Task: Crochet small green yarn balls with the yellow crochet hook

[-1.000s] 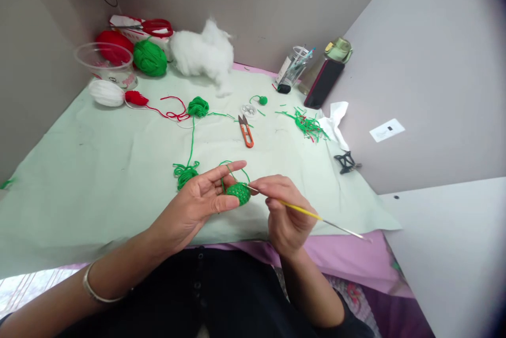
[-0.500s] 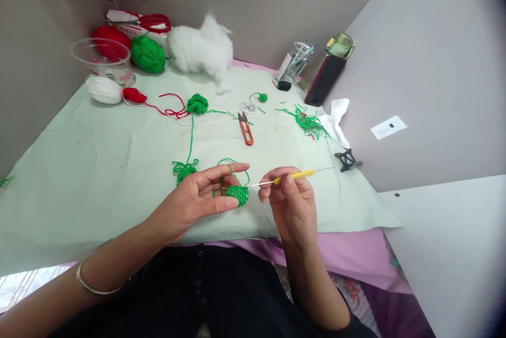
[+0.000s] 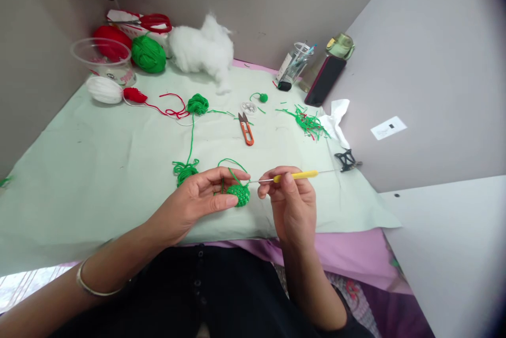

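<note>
Between the thumb and fingers of my left hand [image 3: 197,193] is a small rounded green crochet piece [image 3: 239,196]. A strand of green yarn [image 3: 233,161] loops up from it around my left fingers. My right hand [image 3: 291,198] pinches the yellow handle of a crochet hook [image 3: 296,176], its thin metal shaft pointing left. The hook's tip is at the top edge of the piece, near my left index fingertip; whether it sits inside a stitch is too small to tell. A loose green yarn bundle [image 3: 185,172] lies just behind my left hand.
Orange thread snips [image 3: 246,129] lie mid-table, with a green yarn tangle [image 3: 197,104] to their left and yarn scraps [image 3: 310,123] to their right. White stuffing [image 3: 202,49], a green yarn ball [image 3: 148,54] and a plastic tub [image 3: 100,56] stand behind. A phone [image 3: 326,80] leans against a bottle [image 3: 340,45].
The hook's tip has risen slightly, and its handle has shifted a little right and lies flatter. My left index finger has lowered toward the piece, which has turned slightly.
</note>
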Tool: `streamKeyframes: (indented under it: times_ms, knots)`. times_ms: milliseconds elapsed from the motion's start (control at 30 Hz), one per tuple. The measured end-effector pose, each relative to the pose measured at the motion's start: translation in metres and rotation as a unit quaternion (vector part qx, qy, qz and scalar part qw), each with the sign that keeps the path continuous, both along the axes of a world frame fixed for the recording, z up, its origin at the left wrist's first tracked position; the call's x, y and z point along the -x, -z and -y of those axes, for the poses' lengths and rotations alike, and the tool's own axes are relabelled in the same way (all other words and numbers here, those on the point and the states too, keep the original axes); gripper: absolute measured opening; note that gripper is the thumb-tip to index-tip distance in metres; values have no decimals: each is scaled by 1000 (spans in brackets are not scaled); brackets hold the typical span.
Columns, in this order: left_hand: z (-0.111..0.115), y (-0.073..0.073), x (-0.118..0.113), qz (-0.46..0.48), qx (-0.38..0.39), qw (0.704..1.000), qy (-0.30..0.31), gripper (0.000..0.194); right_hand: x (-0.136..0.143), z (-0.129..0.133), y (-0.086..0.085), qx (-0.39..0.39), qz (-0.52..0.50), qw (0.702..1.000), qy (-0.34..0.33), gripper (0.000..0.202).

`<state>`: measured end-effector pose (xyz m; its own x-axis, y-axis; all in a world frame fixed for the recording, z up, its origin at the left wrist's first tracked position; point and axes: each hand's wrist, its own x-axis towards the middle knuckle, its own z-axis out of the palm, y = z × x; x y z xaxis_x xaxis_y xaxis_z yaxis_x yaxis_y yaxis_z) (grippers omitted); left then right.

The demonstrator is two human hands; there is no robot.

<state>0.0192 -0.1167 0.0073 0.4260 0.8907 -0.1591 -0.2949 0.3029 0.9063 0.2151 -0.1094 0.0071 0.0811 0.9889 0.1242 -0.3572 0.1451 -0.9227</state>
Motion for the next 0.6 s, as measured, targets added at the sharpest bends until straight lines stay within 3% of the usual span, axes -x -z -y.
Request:
streamKeyframes:
  times_ms: [167,600]
  knots:
    - [-1,1,0,2,-2,1000,-7,27,0,4,0,-43,42,998,35,17]
    - [-2,-1,0,-3,-9,1000,-1,28,-2,6,0,-60,54,997,9,16]
